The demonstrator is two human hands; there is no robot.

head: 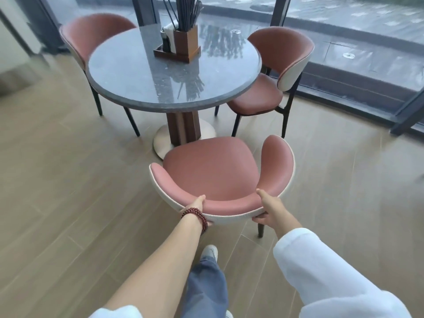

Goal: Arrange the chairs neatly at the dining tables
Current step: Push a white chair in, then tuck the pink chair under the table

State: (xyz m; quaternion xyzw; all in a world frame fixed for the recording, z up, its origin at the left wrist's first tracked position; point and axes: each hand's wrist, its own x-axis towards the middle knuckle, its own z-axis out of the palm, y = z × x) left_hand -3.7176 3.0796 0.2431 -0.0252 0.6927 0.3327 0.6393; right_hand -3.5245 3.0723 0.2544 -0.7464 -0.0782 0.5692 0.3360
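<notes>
I'm in a restaurant: round desk (142, 72) with a chopstick holder (186, 42), matching pink chairs (213, 171), big windows (358, 31).

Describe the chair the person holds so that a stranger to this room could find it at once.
Find the round grey table by the big window; three pink chairs with cream backs surround it. Take the nearest chair, opposite the glass. Unlike the left chair and right chair, tucked in, it stands clear of the table, the left hand and right hand gripping its backrest.
</notes>
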